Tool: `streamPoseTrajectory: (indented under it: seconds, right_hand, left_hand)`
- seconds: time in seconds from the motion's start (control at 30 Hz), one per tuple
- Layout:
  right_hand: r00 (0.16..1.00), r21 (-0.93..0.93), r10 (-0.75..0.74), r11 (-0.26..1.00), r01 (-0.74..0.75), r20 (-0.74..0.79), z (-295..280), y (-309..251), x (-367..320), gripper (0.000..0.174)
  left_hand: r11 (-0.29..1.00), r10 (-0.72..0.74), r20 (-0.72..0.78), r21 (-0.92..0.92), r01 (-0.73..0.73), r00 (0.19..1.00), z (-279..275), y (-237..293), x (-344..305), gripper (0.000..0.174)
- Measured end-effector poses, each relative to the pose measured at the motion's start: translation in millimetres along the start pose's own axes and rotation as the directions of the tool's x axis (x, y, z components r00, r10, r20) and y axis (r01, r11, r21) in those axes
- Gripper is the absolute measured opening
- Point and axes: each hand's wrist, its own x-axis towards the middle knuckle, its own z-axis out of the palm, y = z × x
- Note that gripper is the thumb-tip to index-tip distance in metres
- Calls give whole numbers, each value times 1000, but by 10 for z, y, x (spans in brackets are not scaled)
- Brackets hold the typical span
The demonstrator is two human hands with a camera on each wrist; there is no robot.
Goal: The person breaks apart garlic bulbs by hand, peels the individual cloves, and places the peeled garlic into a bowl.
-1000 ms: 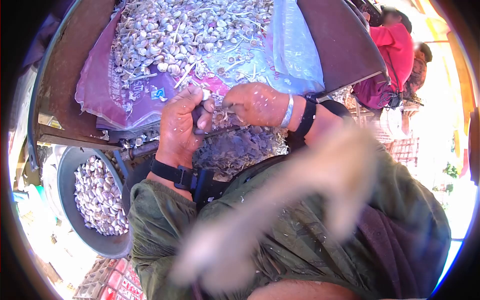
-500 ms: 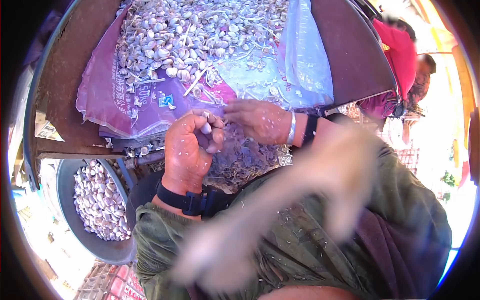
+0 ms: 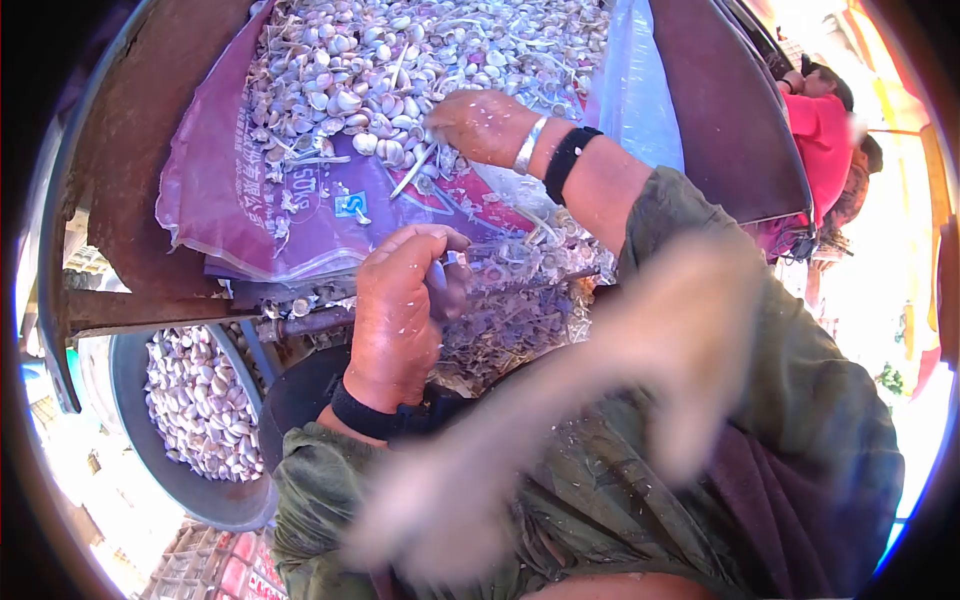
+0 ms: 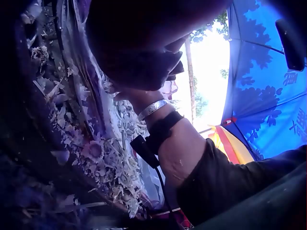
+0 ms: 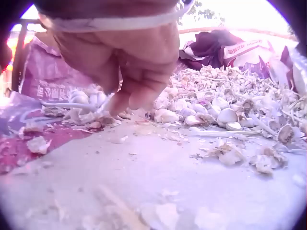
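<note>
Garlic cloves lie heaped on a purple and red plastic sack. My left hand is in front of the sack's near edge, fingers curled round garlic cloves that its fingers mostly hide. In the left wrist view the left hand is a dark shape. Over the near edge of the heap, my right hand reaches with its fingers bent down. The right wrist view has the right hand's fingertips low among cloves and peelings; nothing can be seen held in them.
A grey tub of cloves stands at the lower left. Brown metal panels flank the sack. Peelings lie below its near edge. A person in pink sits at the right. A blurred pale shape crosses the lower head view.
My right hand has moved away from my left, forward onto the clove heap. My left hand has stayed near the sack's edge, its fingers still curled round cloves.
</note>
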Motion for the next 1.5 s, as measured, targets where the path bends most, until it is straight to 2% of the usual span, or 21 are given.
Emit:
streamPoseTrajectory:
  seconds: [0.17,0.27,0.37,0.4,0.5,0.53,0.63,0.73,0.83,0.87,0.93,1.0,1.1,1.13,1.23,1.33,1.43,1.47,1.5]
  right_hand:
    - [978,-51,87,996,-79,191,-44,-100,74,17]
    - [977,-67,136,990,-127,164,-88,-170,-45,19]
    - [946,104,302,944,-314,115,-36,-52,-186,20]
    - [726,461,562,562,-687,396,-244,-194,-170,19]
    - [739,818,545,157,-553,395,-331,-227,-383,19]
    - [772,845,486,116,-521,409,-460,-334,-399,21]
    - [839,825,326,230,-517,435,-742,-754,-405,20]
    - [863,739,243,446,-505,444,-810,-930,-323,16]
    - [880,628,396,622,-468,263,-593,-793,-114,12]
    - [919,553,363,739,-384,153,-483,-721,-48,15]
    - [980,410,200,893,-185,6,-295,-582,112,17]
    - [983,217,177,959,-182,42,-168,-550,268,19]
    - [973,-85,113,992,-98,200,-38,-601,422,17]
    - [940,-31,247,969,-246,236,3,-627,446,18]
    - [924,-97,260,965,-242,279,23,-567,427,19]
    - [901,-213,150,975,-66,408,14,-448,372,23]
    - [839,-82,356,931,-355,411,-122,-455,319,27]
    - [882,-31,249,965,-259,401,-149,-372,236,29]
    - [851,218,331,870,-443,407,-232,-393,161,30]
  left_hand:
    - [1000,-7,3,19,7,1000,-20,-13,38,20]
    - [998,2,-1,55,-2,1000,-32,-29,58,20]
    - [998,3,-10,59,-3,1000,-36,-41,74,20]
    - [998,1,-13,58,-1,1000,-24,-43,75,20]
    - [999,-27,-46,24,28,999,-4,-62,91,21]
    - [999,-42,-61,4,43,997,1,-70,99,22]
    - [961,-214,-89,-199,193,973,158,11,51,25]
    - [937,-174,3,-306,167,985,116,-7,80,28]
    - [962,-175,-14,-214,168,985,-62,-82,153,24]
    - [964,-160,12,-213,159,987,-79,-75,144,21]
    - [966,-131,65,-214,142,989,-94,-73,115,17]
    - [975,-123,65,-177,133,990,-74,-36,91,15]
    - [984,-93,51,-148,99,994,-24,-11,55,17]
    - [986,-80,44,-143,85,996,-16,-8,41,18]
    - [988,-60,67,-138,69,996,-31,4,15,18]
    - [980,-92,87,-169,105,992,-55,-10,40,17]
    - [983,-101,43,-150,107,994,-33,-20,51,17]
    - [986,-87,22,-141,89,996,-41,-29,69,17]
    - [989,-73,-2,-130,73,997,-58,-45,92,17]
